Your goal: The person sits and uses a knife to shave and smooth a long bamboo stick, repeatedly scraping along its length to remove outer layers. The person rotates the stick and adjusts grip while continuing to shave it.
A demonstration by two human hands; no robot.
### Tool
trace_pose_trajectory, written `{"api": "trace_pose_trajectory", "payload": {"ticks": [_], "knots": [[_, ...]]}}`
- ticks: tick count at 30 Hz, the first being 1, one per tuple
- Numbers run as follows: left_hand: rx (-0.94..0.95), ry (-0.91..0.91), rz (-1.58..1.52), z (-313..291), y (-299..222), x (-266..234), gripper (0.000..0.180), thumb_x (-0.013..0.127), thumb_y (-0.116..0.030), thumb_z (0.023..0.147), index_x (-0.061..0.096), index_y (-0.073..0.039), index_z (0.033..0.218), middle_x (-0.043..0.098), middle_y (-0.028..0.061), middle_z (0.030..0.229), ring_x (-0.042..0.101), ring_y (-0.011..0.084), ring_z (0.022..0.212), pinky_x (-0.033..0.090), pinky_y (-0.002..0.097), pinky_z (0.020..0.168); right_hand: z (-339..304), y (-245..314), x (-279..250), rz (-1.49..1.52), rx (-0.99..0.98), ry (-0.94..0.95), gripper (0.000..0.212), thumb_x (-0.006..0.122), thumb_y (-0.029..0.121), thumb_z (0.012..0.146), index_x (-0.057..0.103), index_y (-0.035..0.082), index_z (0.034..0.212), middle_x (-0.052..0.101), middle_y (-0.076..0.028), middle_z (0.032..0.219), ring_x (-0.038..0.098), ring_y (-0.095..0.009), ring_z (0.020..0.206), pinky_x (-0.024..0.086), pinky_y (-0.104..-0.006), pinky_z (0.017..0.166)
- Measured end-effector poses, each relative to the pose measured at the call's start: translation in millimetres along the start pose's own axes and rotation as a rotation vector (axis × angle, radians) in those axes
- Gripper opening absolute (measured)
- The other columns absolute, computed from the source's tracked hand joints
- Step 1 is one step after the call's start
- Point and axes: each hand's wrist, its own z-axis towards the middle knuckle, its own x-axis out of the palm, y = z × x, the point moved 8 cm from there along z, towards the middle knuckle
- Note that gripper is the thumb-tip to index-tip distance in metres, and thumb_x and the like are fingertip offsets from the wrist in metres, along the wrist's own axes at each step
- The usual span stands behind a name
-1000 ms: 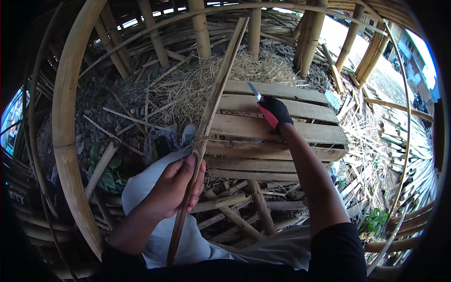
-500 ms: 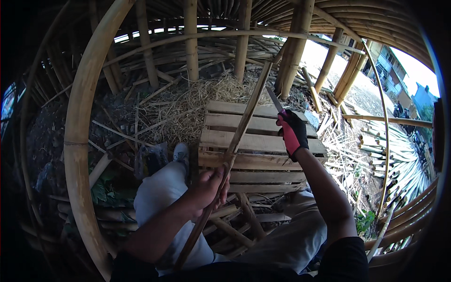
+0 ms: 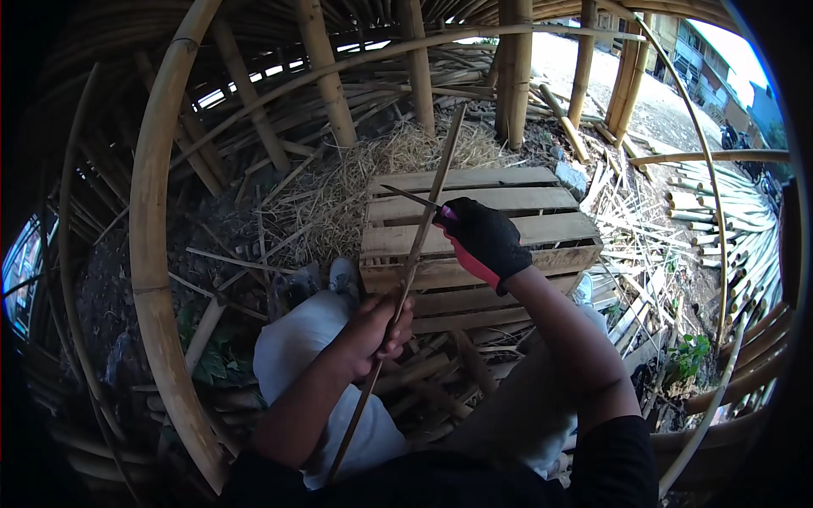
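Note:
A long, thin bamboo strip [image 3: 434, 199] slants up from my lap across the slatted wooden crate in front of me. My bare left hand [image 3: 378, 332] is wrapped round its lower half. In a black and pink glove, my right hand [image 3: 483, 240] grips the handle of a knife [image 3: 410, 195]. The knife's narrow blade points left and crosses the strip at its upper part; whether the edge touches it I cannot tell. Beneath both hands stands the pale wooden crate [image 3: 487, 227], between my knees.
Dry shavings [image 3: 385, 161] are heaped behind the crate. A thick bamboo pole [image 3: 151, 254] rises close on my left, and upright posts [image 3: 514, 80] stand beyond. Stacked bamboo poles [image 3: 728, 224] lie at the right. Offcuts [image 3: 627, 296] litter the ground beside the crate.
My right hand has come left and down, bringing the knife from beside the strip to across it. The strip has turned to show a narrower side, with my left hand still round it.

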Motion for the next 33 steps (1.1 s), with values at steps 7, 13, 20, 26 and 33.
{"api": "trace_pose_trajectory", "payload": {"ticks": [7, 13, 20, 26, 33], "knots": [[0.017, 0.004, -0.076, 0.0, -0.2, -14.8, 0.026, 0.043, -0.037, 0.106, 0.048, -0.015, 0.093, 0.038, -0.0054, 0.060, 0.033, 0.0047, 0.046, 0.027, 0.0209, 0.039, 13.4, 6.2, 16.9, -0.023, -0.044, -0.010, 0.026, 0.058, 0.036, 0.096, 0.069, 0.016, 0.109, 0.072, -0.013, 0.092, 0.070, -0.036, 0.082, 0.055, -0.0470, 0.071], [0.037, -0.035, -0.023, -7.9, -4.2, -14.4, 0.029, 0.042, -0.040, 0.106, 0.047, -0.015, 0.092, 0.037, -0.0054, 0.058, 0.030, 0.0044, 0.044, 0.027, 0.0208, 0.039, -15.7, 53.8, 18.8, -0.190, -0.279, 0.025, 0.030, 0.054, 0.038, 0.098, 0.073, 0.016, 0.094, 0.069, -0.011, 0.073, 0.068, -0.033, 0.067, 0.052, -0.0465, 0.060], [0.009, -0.038, -0.090, -5.2, -6.0, 1.4, 0.028, 0.044, -0.039, 0.105, 0.048, -0.015, 0.092, 0.035, -0.0053, 0.055, 0.029, 0.0045, 0.039, 0.024, 0.0220, 0.035, -14.3, 54.3, -9.5, -0.206, -0.502, -0.345, 0.031, 0.063, 0.034, 0.094, 0.069, 0.016, 0.069, 0.062, -0.007, 0.063, 0.060, -0.028, 0.052, 0.044, -0.0427, 0.050], [-0.024, -0.014, -0.075, 4.8, 6.0, 26.3, 0.026, 0.036, -0.031, 0.105, 0.048, -0.013, 0.090, 0.036, -0.0029, 0.053, 0.032, 0.0066, 0.037, 0.025, 0.0230, 0.033, -4.1, -4.1, -31.4, -0.502, -0.263, -0.464, 0.023, 0.064, 0.030, 0.094, 0.069, 0.017, 0.076, 0.060, -0.007, 0.065, 0.058, -0.028, 0.053, 0.044, -0.0447, 0.050], [-0.012, -0.099, 0.077, 16.3, 24.5, 40.4, 0.035, 0.035, -0.038, 0.108, 0.050, -0.011, 0.091, 0.039, -0.0017, 0.054, 0.033, 0.0068, 0.038, 0.028, 0.0234, 0.035, -42.1, -19.7, -26.7, -0.299, -0.399, -0.227, 0.021, 0.061, 0.027, 0.093, 0.070, 0.016, 0.077, 0.062, -0.008, 0.065, 0.063, -0.031, 0.059, 0.047, -0.0440, 0.056]]}}
